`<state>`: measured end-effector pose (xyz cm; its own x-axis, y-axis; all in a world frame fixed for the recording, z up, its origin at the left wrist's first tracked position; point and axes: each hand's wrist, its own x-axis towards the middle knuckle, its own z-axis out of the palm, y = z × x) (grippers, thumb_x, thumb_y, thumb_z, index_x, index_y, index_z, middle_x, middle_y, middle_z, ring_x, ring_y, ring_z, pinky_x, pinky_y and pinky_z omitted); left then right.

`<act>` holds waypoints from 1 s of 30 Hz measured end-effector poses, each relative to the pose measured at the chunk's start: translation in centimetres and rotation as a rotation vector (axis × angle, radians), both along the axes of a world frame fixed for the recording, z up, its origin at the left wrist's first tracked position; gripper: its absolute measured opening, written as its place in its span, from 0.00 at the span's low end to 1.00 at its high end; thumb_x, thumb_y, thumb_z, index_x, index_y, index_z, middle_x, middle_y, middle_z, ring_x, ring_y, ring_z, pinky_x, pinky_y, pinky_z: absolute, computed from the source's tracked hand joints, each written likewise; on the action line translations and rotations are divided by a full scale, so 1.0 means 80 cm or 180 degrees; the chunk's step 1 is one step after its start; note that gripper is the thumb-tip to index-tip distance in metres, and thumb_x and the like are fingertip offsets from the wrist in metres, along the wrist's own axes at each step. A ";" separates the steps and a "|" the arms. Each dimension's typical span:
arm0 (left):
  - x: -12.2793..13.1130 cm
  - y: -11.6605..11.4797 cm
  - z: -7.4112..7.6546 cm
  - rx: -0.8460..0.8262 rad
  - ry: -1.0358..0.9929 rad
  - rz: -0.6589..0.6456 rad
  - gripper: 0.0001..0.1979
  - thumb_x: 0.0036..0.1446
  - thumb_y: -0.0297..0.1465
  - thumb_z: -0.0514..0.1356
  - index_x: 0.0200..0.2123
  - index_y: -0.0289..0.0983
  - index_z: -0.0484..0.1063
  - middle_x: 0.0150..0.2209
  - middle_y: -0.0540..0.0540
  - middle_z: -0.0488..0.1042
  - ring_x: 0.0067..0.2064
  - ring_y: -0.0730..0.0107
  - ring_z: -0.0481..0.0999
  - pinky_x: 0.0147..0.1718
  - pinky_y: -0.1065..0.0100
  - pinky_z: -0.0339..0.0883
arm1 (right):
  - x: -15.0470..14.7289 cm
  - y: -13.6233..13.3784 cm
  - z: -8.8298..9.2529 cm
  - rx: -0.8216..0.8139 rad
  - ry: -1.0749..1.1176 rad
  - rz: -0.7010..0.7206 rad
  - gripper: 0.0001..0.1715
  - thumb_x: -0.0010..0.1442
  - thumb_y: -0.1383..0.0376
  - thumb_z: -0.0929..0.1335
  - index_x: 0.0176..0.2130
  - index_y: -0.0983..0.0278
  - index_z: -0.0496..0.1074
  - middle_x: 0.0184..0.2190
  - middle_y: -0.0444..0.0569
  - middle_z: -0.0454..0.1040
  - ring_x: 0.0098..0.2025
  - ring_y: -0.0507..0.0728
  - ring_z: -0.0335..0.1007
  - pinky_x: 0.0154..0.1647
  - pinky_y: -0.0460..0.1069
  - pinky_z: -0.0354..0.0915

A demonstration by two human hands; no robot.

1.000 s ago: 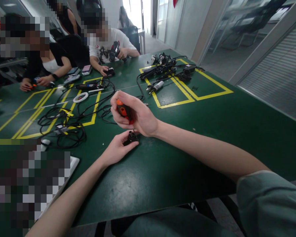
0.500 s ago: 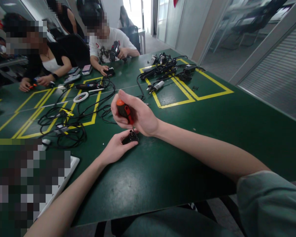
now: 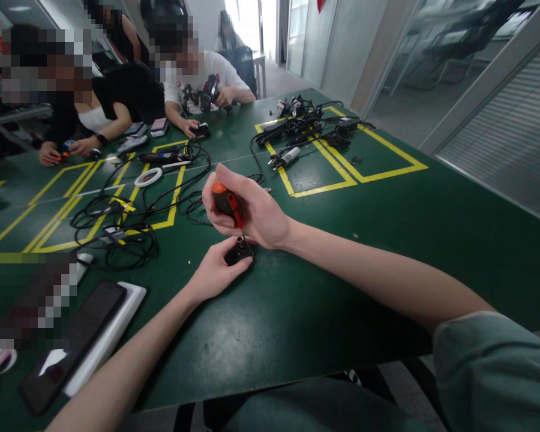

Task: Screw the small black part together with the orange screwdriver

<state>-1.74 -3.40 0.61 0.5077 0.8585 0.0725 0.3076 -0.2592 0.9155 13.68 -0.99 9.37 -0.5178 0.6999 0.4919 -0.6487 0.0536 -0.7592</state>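
My right hand [image 3: 256, 207] is wrapped round the orange, black and red handle of a screwdriver [image 3: 227, 201]. Its thin shaft points down to a small black part [image 3: 242, 248] with a round metal-edged collar on top. My left hand [image 3: 218, 267] grips that part between thumb and fingers, low over the green table [image 3: 297, 312]. Where the screwdriver tip meets the part is too small to make out.
Looped black cables [image 3: 112, 237] and a white ring [image 3: 147, 176] lie to the left. Plugs and cords [image 3: 301, 123] are heaped inside yellow tape at the back right. A phone [image 3: 78, 342] rests near my left forearm. Two people sit across the table, handling tools and parts.
Both my hands hold nearly the same pose, the screwdriver still over the black part. The person at the far left has shifted their hands slightly.
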 end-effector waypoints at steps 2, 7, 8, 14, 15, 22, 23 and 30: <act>0.002 -0.001 0.002 0.0038 0.0028 0.0034 0.13 0.61 0.33 0.66 0.48 0.34 0.81 0.48 0.41 0.85 0.50 0.54 0.83 0.57 0.56 0.74 | 0.000 0.000 0.001 -0.0052 -0.0076 0.0022 0.30 0.72 0.41 0.65 0.31 0.61 0.65 0.18 0.34 0.55 0.17 0.46 0.45 0.16 0.42 0.50; 0.003 -0.002 0.001 0.0132 0.0111 0.0082 0.12 0.61 0.33 0.66 0.46 0.34 0.80 0.45 0.42 0.85 0.48 0.56 0.82 0.53 0.58 0.75 | 0.000 0.000 0.003 -0.0219 -0.0225 0.0010 0.33 0.74 0.40 0.62 0.29 0.61 0.65 0.16 0.35 0.55 0.16 0.47 0.45 0.15 0.42 0.50; 0.003 -0.002 0.000 0.0144 0.0106 0.0098 0.12 0.61 0.32 0.66 0.47 0.35 0.80 0.45 0.42 0.85 0.48 0.56 0.82 0.53 0.58 0.75 | 0.000 0.000 0.004 -0.0225 -0.0234 0.0007 0.33 0.74 0.40 0.62 0.29 0.61 0.65 0.16 0.35 0.55 0.16 0.47 0.46 0.15 0.42 0.49; 0.005 -0.003 -0.008 0.0083 -0.0186 0.0131 0.15 0.61 0.31 0.67 0.50 0.37 0.74 0.50 0.40 0.84 0.52 0.57 0.82 0.58 0.56 0.74 | 0.002 -0.001 0.004 -0.0117 -0.0171 -0.0029 0.34 0.70 0.38 0.66 0.29 0.62 0.66 0.16 0.34 0.57 0.16 0.46 0.47 0.15 0.42 0.49; 0.005 -0.003 -0.009 0.0082 -0.0203 0.0128 0.14 0.61 0.31 0.67 0.50 0.37 0.74 0.51 0.40 0.84 0.53 0.57 0.82 0.60 0.56 0.73 | 0.002 -0.001 0.004 -0.0115 -0.0171 -0.0035 0.34 0.70 0.38 0.66 0.29 0.62 0.66 0.16 0.34 0.57 0.16 0.46 0.47 0.15 0.42 0.50; 0.003 -0.004 -0.007 0.0235 0.0044 0.0077 0.13 0.63 0.33 0.65 0.51 0.37 0.76 0.50 0.42 0.83 0.52 0.56 0.81 0.59 0.56 0.73 | 0.000 0.002 0.000 -0.0078 -0.0115 0.0014 0.33 0.72 0.39 0.65 0.30 0.61 0.66 0.17 0.35 0.56 0.16 0.46 0.47 0.15 0.42 0.51; 0.004 -0.004 -0.006 0.0255 0.0075 0.0049 0.13 0.64 0.33 0.64 0.51 0.37 0.76 0.49 0.42 0.83 0.52 0.56 0.81 0.58 0.56 0.73 | 0.000 0.002 0.000 -0.0072 -0.0100 0.0014 0.33 0.72 0.39 0.65 0.30 0.61 0.66 0.17 0.35 0.56 0.16 0.46 0.47 0.15 0.42 0.51; 0.006 -0.004 -0.005 0.0130 0.0000 0.0059 0.14 0.63 0.32 0.64 0.50 0.35 0.78 0.47 0.42 0.84 0.49 0.57 0.81 0.55 0.58 0.74 | 0.000 0.000 0.001 -0.0139 -0.0123 -0.0015 0.34 0.72 0.38 0.65 0.29 0.61 0.66 0.17 0.35 0.57 0.16 0.46 0.47 0.15 0.42 0.51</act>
<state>-1.29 -3.72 0.24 0.4918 0.8640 0.1076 0.3127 -0.2907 0.9043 13.70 -0.97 9.45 -0.5326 0.7228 0.4404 -0.6186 0.0228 -0.7854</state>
